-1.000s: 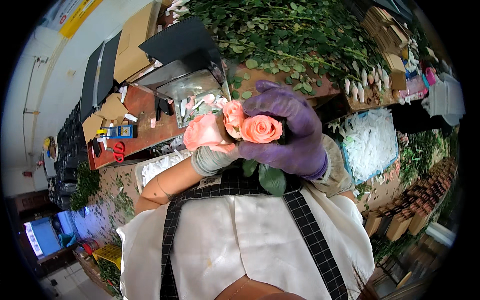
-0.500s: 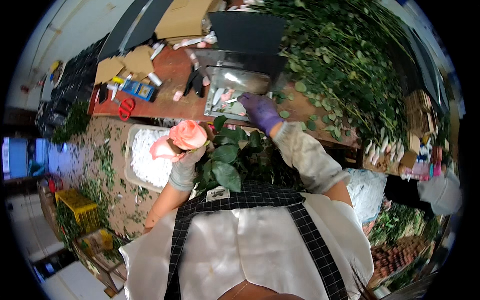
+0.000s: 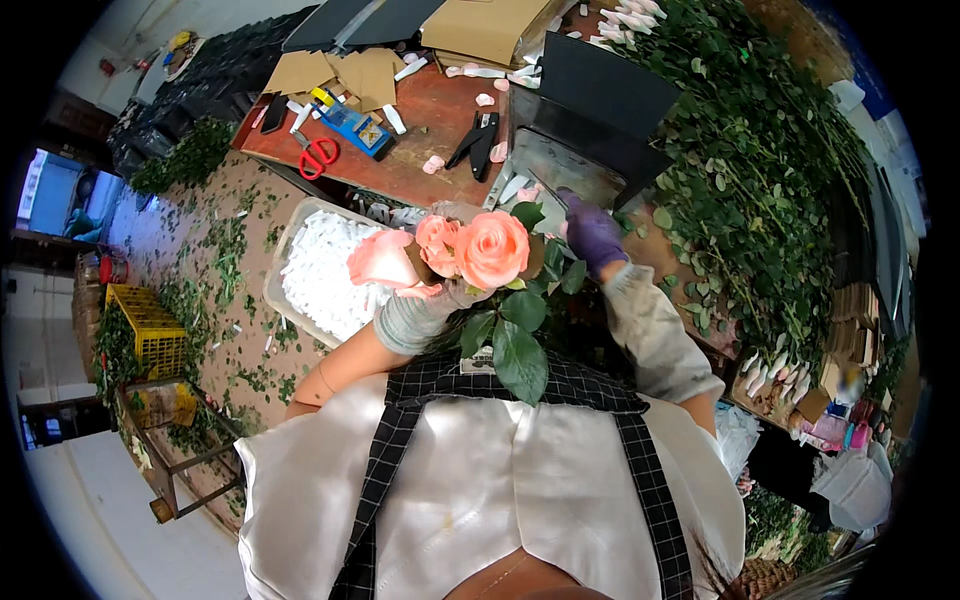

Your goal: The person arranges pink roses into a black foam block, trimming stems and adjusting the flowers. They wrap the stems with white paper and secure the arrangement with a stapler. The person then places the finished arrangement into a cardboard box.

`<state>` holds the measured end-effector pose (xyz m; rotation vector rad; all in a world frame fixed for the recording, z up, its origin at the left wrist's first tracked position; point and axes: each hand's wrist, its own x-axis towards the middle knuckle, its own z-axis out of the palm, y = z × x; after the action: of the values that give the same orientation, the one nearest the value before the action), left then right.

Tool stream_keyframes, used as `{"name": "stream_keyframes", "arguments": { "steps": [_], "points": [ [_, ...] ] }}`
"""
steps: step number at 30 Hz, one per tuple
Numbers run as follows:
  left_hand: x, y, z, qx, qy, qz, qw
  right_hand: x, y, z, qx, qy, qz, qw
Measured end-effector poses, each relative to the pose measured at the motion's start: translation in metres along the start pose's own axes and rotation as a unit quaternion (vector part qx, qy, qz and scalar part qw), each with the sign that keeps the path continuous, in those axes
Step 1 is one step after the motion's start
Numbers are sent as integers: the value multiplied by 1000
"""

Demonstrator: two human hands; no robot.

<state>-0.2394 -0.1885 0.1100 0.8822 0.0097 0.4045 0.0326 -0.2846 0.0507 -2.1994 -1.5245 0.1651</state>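
My left hand (image 3: 458, 295), in a pale grey glove, is closed round the stems of pink roses (image 3: 493, 248) just under the blooms. Most of its fingers are hidden behind the flowers. Dark green leaves (image 3: 521, 362) hang from the stems in front of my apron. At the right, my right hand (image 3: 594, 232) wears a purple glove and is closed on a slim metal tool (image 3: 545, 186) whose kind I cannot make out. That hand is over the near edge of a metal tray (image 3: 575, 155), where petals and white scraps lie.
A bin of white pieces (image 3: 322, 280) stands left below the table. On the red tabletop (image 3: 425, 130) are black pliers-like cutters (image 3: 478, 145), red-handled scissors (image 3: 318, 158) and a blue tape dispenser (image 3: 355, 128). Leafy stems (image 3: 745, 150) pile up at right; a dark upright panel (image 3: 610, 90) rises behind the tray.
The view has turned, shifting the table rightward in the picture. More rose blooms now show in my left hand, closer to my right hand. The right hand still grips the metal tool by the tray.
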Motion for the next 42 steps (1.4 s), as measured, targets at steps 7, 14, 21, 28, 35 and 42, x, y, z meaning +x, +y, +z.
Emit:
{"name": "stream_keyframes", "arguments": {
  "steps": [7,14,21,28,35,42],
  "points": [
    [-8,-11,-2,161,-9,-15,987,-70,-24,-73,497,-82,83,860],
    [-14,-20,3,128,-6,-32,991,-83,-79,-180,607,191,-128,761],
    [-33,-32,-38,-70,-117,-48,989,-80,-159,-212,642,187,-198,716],
    [-7,8,40,54,-107,-74,990,-97,-173,-207,668,196,-70,715],
    [-34,-1,12,-62,-75,-58,994,-98,-173,-210,680,158,-71,712],
    [-19,18,42,-22,-79,-57,995,-99,-181,-207,673,200,-76,708]
  ]
}}
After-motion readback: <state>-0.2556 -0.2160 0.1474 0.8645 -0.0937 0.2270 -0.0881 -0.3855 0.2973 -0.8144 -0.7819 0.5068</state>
